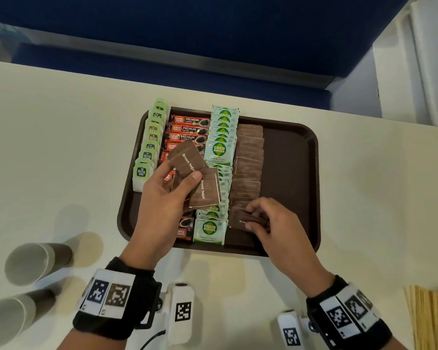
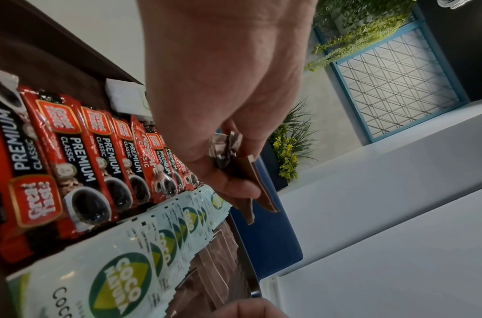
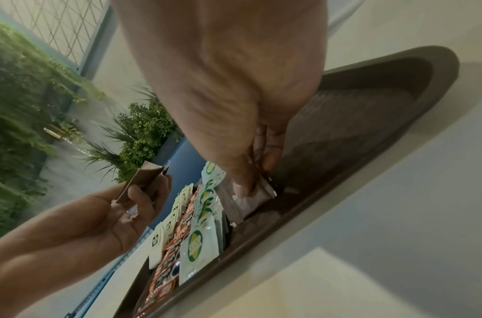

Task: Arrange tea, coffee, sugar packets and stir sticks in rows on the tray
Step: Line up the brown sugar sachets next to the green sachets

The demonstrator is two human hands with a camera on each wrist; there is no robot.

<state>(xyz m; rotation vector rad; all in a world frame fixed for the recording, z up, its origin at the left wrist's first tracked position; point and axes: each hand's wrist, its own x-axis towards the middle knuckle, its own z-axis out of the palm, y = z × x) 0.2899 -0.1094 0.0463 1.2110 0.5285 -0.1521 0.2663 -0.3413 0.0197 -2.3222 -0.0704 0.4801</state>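
Brown sugar packets (image 1: 248, 157) form the fourth row on the brown tray (image 1: 292, 173), overlapped like shingles from the far rim toward the near one, and this row looks to be the step in hand. The right hand (image 1: 268, 223) has its grip pinched on one packet (image 1: 243, 221) at the row's near end, low against the tray floor just beside the coco sugar packets (image 1: 218, 150). The left hand (image 1: 167, 195) grasps a fanned sheaf of spare brown sugar packets (image 1: 200, 183) above the coffee sachets (image 1: 187, 128); they are flat, thin paper with white lettering.

Three rows lie to the left: tea bags (image 1: 149, 145) at the tray's left rim, then the red coffee sachets, then the pale green coco sugar. By my judgement the next move calls for tucking the pinched packet square with its neighbours, then drawing another from the left hand's sheaf. The bare strip of tray to the right probably awaits the stir sticks (image 1: 430, 317), a pale bundle on the worktop (image 1: 61, 147) at the near right. Two paper cups (image 1: 31, 261) lie on their sides at the near left.
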